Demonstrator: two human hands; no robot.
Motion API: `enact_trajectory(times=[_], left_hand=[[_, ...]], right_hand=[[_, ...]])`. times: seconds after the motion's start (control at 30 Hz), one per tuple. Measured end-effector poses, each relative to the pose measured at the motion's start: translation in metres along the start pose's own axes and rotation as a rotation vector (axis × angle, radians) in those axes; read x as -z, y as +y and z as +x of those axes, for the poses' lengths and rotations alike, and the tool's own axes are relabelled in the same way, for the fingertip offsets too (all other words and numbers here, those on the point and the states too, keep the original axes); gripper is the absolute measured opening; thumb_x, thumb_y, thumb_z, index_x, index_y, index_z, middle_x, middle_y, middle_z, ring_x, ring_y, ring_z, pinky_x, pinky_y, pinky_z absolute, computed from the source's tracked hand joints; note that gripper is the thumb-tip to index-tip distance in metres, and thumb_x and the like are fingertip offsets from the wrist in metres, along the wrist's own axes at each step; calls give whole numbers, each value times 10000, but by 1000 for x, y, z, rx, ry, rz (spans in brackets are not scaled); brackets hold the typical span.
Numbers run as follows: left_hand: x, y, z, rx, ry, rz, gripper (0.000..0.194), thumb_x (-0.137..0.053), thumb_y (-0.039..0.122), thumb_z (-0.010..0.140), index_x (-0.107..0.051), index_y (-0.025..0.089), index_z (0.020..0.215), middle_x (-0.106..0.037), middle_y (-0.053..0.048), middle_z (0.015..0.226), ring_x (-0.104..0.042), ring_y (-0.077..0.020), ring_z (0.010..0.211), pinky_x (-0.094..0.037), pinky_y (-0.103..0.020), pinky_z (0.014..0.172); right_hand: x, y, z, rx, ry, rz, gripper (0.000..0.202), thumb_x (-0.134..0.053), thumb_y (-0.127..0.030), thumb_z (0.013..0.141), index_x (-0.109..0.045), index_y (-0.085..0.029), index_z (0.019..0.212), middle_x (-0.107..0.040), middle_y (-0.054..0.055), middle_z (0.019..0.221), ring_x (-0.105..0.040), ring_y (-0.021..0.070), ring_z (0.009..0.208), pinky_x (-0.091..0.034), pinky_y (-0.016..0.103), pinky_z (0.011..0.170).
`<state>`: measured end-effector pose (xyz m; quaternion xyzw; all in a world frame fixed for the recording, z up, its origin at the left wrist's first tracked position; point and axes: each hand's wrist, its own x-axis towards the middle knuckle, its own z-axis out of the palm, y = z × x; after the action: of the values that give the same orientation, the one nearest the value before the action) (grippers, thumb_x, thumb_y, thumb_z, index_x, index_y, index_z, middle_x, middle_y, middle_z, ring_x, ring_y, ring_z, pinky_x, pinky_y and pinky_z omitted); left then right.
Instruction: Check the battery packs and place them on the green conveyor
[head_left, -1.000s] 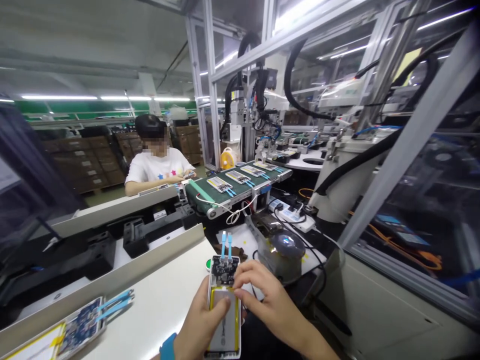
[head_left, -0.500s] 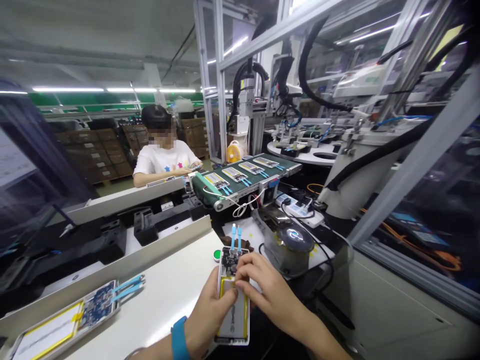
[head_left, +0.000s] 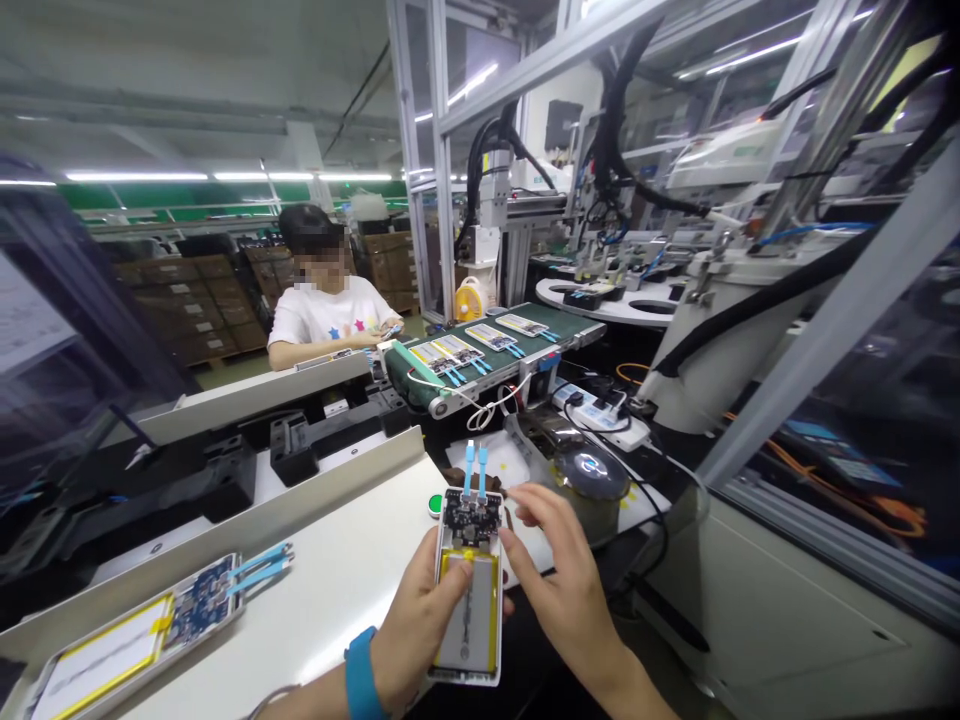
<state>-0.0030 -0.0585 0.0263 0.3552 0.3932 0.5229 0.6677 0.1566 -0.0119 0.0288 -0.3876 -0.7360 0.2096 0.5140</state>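
My left hand (head_left: 420,610) is wrapped round an open power bank (head_left: 469,640), its thumb lying over the grey, yellow-edged battery. A dark circuit board fills the far end of the white case, and two short blue cables stick out beyond it. Close by the right edge of the case is my right hand (head_left: 559,570), fingers apart and holding nothing; whether its thumb touches the edge I cannot tell. Another open power bank (head_left: 142,640), with a blue board and blue cables, lies on the white worktop (head_left: 300,600) at the left.
Ahead, several power banks lie on a green conveyor belt (head_left: 577,318). A person (head_left: 330,310) in a white shirt sits beyond. A green button (head_left: 435,504) is on the worktop's edge. To the right are a power strip (head_left: 600,415), loose cables and a metal machine frame (head_left: 832,330).
My right hand has come off the circuit board and moved right, its fingers spreading. On the belt, the nearer power banks now lie closer together. The left hand keeps its hold.
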Motion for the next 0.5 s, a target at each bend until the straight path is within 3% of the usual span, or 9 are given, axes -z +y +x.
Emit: enact_trajectory(times=[0.1, 0.17, 0.33, 0.5], left_hand=[[-1, 2, 0, 18, 14, -11, 304, -582, 340, 899, -457, 201, 1138, -711, -83, 967, -720, -230, 740, -561, -335, 664], [-1, 4, 1, 16, 33, -22, 284, -584, 329, 895, -456, 202, 1114, -718, -76, 938, -722, -221, 706, -560, -320, 641], [-5, 8, 0, 40, 30, -48, 212, -531, 255, 890, -456, 188, 1076, -722, -54, 790, -713, -234, 620, -552, -318, 563], [-10, 20, 1, 92, -55, -77, 222, -457, 275, 909, -430, 195, 1114, -711, -68, 861, -700, -225, 641, -532, -338, 604]], right_hand=[[-5, 1, -3, -320, -135, 333, 404, -509, -339, 926, -392, -315, 1313, -572, 60, 1234, -596, 184, 1037, -483, 365, 918], [-9, -1, -5, -449, -226, 566, 410, -489, -378, 935, -363, -313, 1320, -615, 53, 1187, -606, 184, 1055, -487, 356, 923], [-14, -9, -5, -516, -197, 727, 436, -532, -399, 912, -369, -287, 1301, -650, 44, 1105, -631, 160, 962, -501, 288, 829], [-19, -10, 8, -548, -105, 788, 461, -607, -424, 852, -411, -254, 1234, -674, 15, 922, -578, 83, 601, -437, 186, 507]])
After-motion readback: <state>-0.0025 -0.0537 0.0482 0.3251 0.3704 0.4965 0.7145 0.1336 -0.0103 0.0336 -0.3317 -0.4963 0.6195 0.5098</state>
